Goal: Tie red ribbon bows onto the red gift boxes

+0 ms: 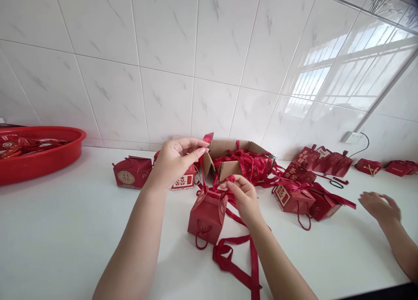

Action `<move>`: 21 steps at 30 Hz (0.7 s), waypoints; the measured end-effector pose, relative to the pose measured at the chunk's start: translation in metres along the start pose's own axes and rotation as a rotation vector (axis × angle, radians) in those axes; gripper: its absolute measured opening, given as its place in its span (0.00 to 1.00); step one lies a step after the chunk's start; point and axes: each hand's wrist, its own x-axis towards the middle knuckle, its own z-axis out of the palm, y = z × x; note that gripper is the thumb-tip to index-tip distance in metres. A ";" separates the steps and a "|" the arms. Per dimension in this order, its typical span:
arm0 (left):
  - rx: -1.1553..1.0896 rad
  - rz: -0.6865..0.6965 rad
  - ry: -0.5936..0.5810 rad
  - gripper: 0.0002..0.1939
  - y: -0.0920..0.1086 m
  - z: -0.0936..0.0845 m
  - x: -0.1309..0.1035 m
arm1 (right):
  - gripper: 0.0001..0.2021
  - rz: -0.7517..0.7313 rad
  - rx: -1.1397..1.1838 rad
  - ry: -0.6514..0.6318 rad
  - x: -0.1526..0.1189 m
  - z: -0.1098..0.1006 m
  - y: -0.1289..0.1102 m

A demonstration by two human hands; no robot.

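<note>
A small red gift box [207,215] with a cord loop on its front stands before me on the white table. Red ribbon [204,173] runs up from its top to my left hand [181,158], which pinches it between thumb and fingers, a short end sticking up above. Just right of the box top, my right hand [243,197] is closed on another part of the ribbon. A long tail of ribbon [235,271] trails in loops on the table to the right of the box.
Behind the box is an open cardboard carton [228,169] full of red ribbon. More gift boxes [133,171] sit left and right, near scissors [336,183]. A red basin [65,150] stands far left. Another person's hand [380,206] is at right.
</note>
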 end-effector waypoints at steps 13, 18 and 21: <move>-0.072 -0.005 0.008 0.15 -0.003 0.011 -0.001 | 0.16 -0.241 -0.321 0.083 0.028 0.011 -0.080; -0.232 0.012 -0.020 0.10 -0.006 0.018 0.001 | 0.15 -0.232 -0.273 0.034 0.031 0.013 -0.078; -0.216 -0.006 -0.033 0.09 -0.005 0.022 0.001 | 0.15 -0.244 -0.246 0.035 0.032 0.010 -0.080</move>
